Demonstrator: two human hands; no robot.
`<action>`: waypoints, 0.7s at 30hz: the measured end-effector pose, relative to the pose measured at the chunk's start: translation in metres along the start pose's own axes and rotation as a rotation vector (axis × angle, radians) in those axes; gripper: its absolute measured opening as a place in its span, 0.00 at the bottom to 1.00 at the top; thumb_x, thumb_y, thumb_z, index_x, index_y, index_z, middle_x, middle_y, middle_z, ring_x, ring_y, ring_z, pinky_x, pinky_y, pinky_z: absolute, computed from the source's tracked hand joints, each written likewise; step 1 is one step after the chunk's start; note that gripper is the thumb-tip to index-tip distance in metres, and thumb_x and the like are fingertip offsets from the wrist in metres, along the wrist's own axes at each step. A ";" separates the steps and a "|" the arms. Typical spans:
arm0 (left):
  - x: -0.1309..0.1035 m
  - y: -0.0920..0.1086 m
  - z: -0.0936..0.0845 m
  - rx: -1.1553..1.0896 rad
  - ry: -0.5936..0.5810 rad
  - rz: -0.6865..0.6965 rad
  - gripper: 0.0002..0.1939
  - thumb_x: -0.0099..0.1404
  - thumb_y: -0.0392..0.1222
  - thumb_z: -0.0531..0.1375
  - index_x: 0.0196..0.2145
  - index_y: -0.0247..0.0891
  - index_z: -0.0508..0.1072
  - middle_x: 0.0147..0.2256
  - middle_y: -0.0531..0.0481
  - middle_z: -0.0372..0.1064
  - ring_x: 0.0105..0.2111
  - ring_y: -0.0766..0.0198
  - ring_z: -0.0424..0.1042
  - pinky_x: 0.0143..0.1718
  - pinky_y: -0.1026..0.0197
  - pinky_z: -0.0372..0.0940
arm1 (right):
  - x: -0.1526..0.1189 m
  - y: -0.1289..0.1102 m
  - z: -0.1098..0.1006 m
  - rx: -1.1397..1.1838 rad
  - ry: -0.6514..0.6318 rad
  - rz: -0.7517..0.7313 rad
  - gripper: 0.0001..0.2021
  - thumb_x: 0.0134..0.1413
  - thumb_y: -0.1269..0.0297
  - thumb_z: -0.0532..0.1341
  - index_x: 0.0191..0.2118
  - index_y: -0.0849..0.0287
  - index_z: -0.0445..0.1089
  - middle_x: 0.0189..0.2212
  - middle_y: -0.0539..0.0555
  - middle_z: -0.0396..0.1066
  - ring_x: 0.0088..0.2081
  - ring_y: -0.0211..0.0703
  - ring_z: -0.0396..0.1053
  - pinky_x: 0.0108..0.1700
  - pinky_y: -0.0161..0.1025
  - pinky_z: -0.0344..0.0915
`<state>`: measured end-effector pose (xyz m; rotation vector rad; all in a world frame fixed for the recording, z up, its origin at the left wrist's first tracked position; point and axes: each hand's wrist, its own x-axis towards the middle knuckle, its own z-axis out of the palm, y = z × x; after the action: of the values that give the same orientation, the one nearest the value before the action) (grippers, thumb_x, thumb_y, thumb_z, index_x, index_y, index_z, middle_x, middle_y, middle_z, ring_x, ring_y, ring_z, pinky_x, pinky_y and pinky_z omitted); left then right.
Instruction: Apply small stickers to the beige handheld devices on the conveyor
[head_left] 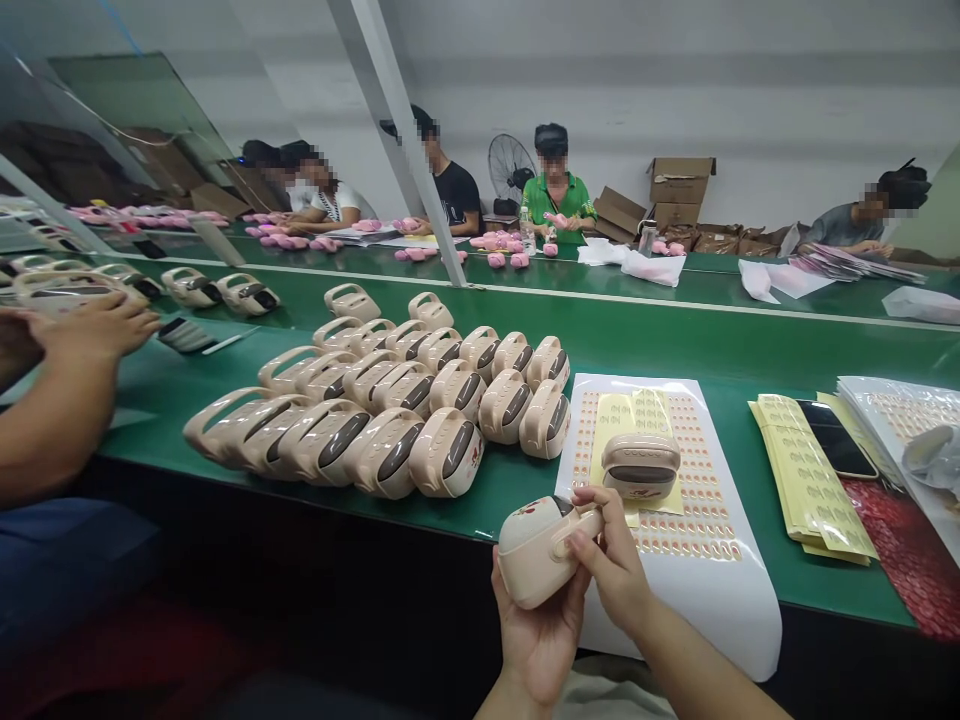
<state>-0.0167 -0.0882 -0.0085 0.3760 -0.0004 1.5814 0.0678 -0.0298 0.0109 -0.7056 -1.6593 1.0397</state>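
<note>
Above my lap, my left hand (541,635) cups a beige rounded device (536,570) from below; it looks like a small portable speaker with a carry handle, a dark window and a red print. The fingers of my right hand (619,565) grip its side near the handle. Just beyond, a similar device (641,465) stands upright on yellow label sheets (606,425). These lie over a white sheet (739,600) with rows of small orange-edged stickers. To the left, many more beige devices (390,450) stand in rows on the green table (457,515).
A co-worker's arm (75,370) reaches over another beige device at the left. On the right lie a yellow label stack (810,475), a phone (836,440) and more sticker sheets (900,400). Beyond a raised ledge, several people sit among pink items (499,242).
</note>
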 end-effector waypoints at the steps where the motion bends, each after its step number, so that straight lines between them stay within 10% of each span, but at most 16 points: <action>1: -0.001 0.002 -0.003 0.010 -0.007 0.005 0.23 0.64 0.55 0.48 0.51 0.45 0.67 0.52 0.51 0.66 0.53 0.65 0.63 0.53 0.66 0.57 | -0.001 0.006 -0.001 0.017 0.004 0.010 0.13 0.58 0.62 0.50 0.49 0.53 0.57 0.42 0.55 0.64 0.44 0.44 0.65 0.45 0.43 0.66; 12: -0.014 0.043 -0.017 0.124 0.184 0.226 0.24 0.59 0.58 0.52 0.47 0.44 0.71 0.48 0.49 0.71 0.50 0.56 0.67 0.49 0.64 0.63 | -0.032 0.054 0.005 -0.840 -0.152 -0.285 0.08 0.49 0.73 0.58 0.37 0.59 0.68 0.33 0.58 0.69 0.35 0.49 0.65 0.34 0.46 0.64; 17: -0.022 0.041 -0.033 0.493 0.388 0.352 0.22 0.58 0.60 0.53 0.49 0.55 0.66 0.45 0.55 0.73 0.45 0.56 0.70 0.46 0.53 0.66 | -0.021 0.045 -0.005 -0.567 -0.136 -0.205 0.07 0.51 0.73 0.57 0.25 0.58 0.66 0.32 0.55 0.69 0.35 0.45 0.67 0.36 0.45 0.65; 21: -0.024 0.045 -0.032 0.930 0.394 0.388 0.45 0.34 0.37 0.72 0.51 0.54 0.64 0.50 0.52 0.66 0.47 0.50 0.66 0.48 0.50 0.63 | 0.005 0.010 -0.029 -0.178 -0.099 0.062 0.08 0.54 0.62 0.57 0.26 0.57 0.68 0.34 0.54 0.67 0.40 0.44 0.68 0.41 0.43 0.66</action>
<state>-0.0686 -0.1065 -0.0343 0.8047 1.0452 1.9476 0.0936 -0.0127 0.0078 -0.8377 -1.8424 0.9917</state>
